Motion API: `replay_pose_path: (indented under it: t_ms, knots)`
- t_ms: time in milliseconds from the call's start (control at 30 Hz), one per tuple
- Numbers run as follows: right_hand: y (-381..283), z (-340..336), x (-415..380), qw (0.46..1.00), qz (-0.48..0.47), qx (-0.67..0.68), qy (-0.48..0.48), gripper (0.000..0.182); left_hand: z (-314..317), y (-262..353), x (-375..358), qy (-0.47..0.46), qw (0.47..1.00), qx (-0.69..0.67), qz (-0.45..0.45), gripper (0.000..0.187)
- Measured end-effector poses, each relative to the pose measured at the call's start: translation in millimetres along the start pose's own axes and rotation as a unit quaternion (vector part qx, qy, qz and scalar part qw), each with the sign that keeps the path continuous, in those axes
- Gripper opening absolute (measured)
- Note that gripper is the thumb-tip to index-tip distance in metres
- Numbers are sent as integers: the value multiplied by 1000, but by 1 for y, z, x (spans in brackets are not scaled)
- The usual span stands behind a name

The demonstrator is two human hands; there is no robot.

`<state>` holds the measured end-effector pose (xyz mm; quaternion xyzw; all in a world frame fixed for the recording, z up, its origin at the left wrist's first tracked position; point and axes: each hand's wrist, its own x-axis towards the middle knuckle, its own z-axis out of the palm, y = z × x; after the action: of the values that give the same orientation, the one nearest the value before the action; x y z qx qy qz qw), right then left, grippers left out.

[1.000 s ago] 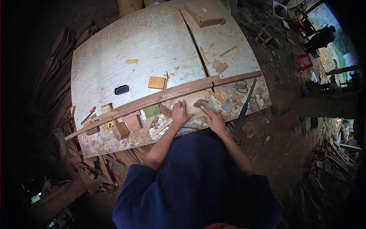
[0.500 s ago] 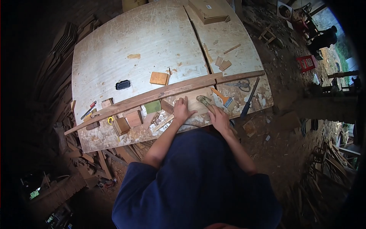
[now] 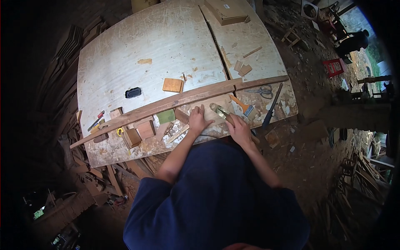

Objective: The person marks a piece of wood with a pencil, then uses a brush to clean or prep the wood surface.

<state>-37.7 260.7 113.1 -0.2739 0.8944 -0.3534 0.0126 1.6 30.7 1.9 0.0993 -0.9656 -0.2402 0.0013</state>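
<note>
A pale wooden board [image 3: 213,121] lies flat near the front edge of the worktable. Pressed down on the board's left part is my left hand [image 3: 198,120], fingers stretched forward and thumb out to the side. My right hand [image 3: 239,128] grips the wooden handle of what looks like a flat brush [image 3: 220,111], with a shiny metal band and a pale tip. That tip is over the board, apparently touching it. Just right of the board lies an orange-handled flat tool [image 3: 241,105], a brush or scraper. A small brown block [image 3: 181,116] sits left of my left hand.
A long wooden beam [image 3: 175,101] crosses the worktable [image 3: 146,41] behind the board. Scissors [image 3: 263,91] and a dark long tool [image 3: 273,105] lie right. Left are a green sheet [image 3: 166,116], wood blocks [image 3: 132,138] and a folding rule [image 3: 178,134].
My right hand has turned the brush slightly, and its tip has moved left over the board. My left hand stays in place on the board.
</note>
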Motion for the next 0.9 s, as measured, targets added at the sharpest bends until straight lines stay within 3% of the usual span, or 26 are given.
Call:
replay_pose_path:
  t_ms: [200, 300, 467, 667, 767, 900]
  knots:
    - [29, 26, -4, 997, -57, 39, 33, 34, -1, -1, 0, 12, 1000, -7, 8, 107]
    - [46, 35, -11, 990, 71, -42, -115, 33, -1, -1, 0, 13, 1000, -8, 10, 107]
    - [54, 29, -31, 990, 119, 11, -74, 34, 1, -2, 0, 23, 1000, 0, 11, 107]
    - [72, 35, -47, 977, 196, 47, -71, 42, -8, 19, 20, -90, 994, 5, 58, 70]
    - [76, 39, -44, 978, 192, 34, -71, 34, 17, 19, 32, -71, 994, -16, 80, 57]
    - [82, 45, -47, 980, 186, 17, -60, 35, 23, 21, 52, -114, 991, -2, 69, 52]
